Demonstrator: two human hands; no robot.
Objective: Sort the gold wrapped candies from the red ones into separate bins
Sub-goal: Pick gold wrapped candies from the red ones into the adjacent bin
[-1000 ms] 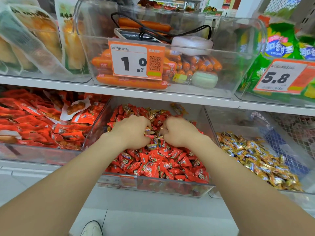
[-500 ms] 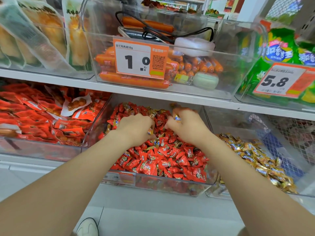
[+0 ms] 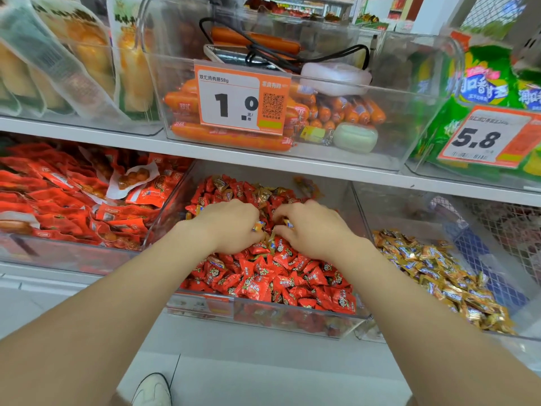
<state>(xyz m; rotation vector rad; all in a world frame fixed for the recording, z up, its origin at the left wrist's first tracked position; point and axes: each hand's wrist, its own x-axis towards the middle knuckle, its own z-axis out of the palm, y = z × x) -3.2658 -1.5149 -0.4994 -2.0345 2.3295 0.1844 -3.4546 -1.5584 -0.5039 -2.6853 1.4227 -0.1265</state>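
A clear middle bin (image 3: 292,316) on the lower shelf holds a heap of red wrapped candies (image 3: 281,276), with gold wrapped candies (image 3: 263,192) mixed in toward its back. My left hand (image 3: 231,227) and my right hand (image 3: 310,230) are both down in this heap with curled fingers. Gold candies show between the fingers of each hand, at the left hand's fingertips and under the right hand's thumb. The clear bin to the right (image 3: 497,288) holds a pile of only gold wrapped candies (image 3: 439,276).
A bin of red snack packets (image 3: 73,206) sits to the left. On the upper shelf (image 3: 263,156) stand a sausage bin with a 1.0 price tag (image 3: 241,99), pale bags at left and green bags behind a 5.8 tag (image 3: 483,139). My shoe (image 3: 152,389) is on the floor.
My right hand has come back from the rear of the red bin toward the left hand. Both hands stay in the middle heap, holding gold candies.
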